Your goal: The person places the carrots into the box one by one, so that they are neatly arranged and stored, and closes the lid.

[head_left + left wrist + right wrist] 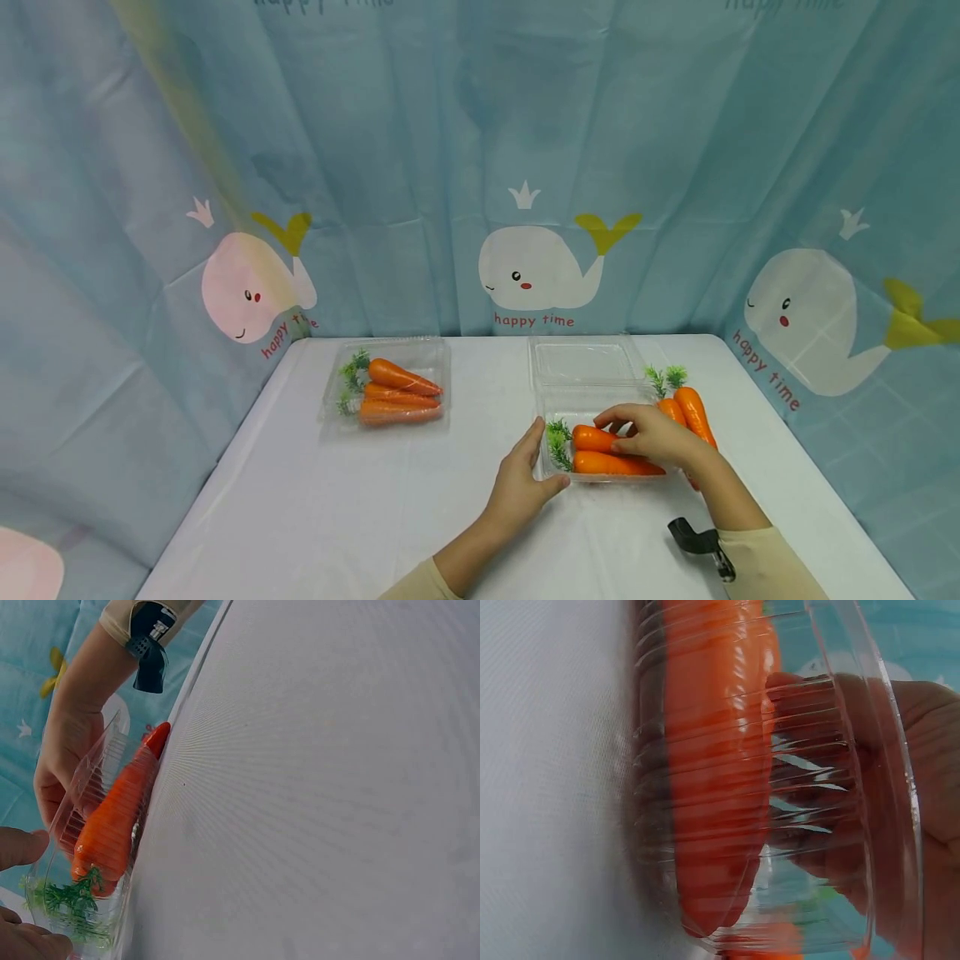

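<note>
A clear hinged plastic box (552,407) lies at the right of the table, its lid (587,363) folded back. Inside, a front carrot (613,464) lies along the near wall, leafy green tops (558,443) to the left. My right hand (651,433) reaches over the box and holds the carrot behind it (591,438) between thumb and fingers. Through the box wall, the right wrist view shows the fingers (810,705) behind the front carrot. My left hand (517,486) spans the box's near left corner, thumb at the front and extended fingers along the left side.
Several loose carrots (694,410) with green tops lie just right of the box, partly behind the right forearm. At the table's back left is another clear box (442,367) holding several carrots (401,377). A blue whale-print curtain (420,167) stands behind the white table (360,500).
</note>
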`<state>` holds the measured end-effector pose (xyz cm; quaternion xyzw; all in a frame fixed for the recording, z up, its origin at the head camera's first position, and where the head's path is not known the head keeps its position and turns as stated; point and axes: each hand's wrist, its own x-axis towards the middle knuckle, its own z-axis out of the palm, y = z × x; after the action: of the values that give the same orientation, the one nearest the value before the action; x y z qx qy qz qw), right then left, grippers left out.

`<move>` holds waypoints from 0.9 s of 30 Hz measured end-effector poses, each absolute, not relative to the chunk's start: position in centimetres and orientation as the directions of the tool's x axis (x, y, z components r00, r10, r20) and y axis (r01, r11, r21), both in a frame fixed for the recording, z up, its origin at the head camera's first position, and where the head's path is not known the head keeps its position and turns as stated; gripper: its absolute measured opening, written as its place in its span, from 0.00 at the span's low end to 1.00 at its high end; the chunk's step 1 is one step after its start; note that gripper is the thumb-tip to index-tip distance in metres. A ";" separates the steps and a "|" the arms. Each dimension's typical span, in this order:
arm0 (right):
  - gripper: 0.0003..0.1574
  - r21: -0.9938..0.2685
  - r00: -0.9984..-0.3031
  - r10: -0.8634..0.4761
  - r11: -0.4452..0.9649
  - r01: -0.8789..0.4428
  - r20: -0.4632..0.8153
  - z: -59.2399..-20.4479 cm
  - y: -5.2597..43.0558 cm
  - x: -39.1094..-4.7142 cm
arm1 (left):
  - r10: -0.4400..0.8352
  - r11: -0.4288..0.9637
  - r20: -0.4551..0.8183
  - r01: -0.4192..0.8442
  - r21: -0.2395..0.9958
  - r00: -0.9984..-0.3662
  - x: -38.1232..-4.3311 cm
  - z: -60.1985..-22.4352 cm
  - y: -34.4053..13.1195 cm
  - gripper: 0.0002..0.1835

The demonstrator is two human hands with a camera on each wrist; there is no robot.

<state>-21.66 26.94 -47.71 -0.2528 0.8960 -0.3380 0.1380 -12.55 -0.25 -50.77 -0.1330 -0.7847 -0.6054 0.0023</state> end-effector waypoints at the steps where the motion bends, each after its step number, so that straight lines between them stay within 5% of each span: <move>1: 0.21 -0.677 -0.836 -0.544 0.643 -0.358 -0.074 -47.6 26.9 -21.6 | 0.205 0.233 0.167 0.213 0.949 -0.964 -12.6 -50.8 -0.3 0.51; 27: 0.22 -0.644 -0.903 -0.368 0.640 -0.420 0.223 -46.1 29.7 -19.0 | 0.206 0.229 0.145 0.191 0.954 -0.968 -12.7 -51.0 -0.2 0.52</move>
<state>-19.04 29.73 -46.10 -0.2175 0.9048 -0.3643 -0.0356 -12.67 -0.18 -51.01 -0.1266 -0.7838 -0.6079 -0.0058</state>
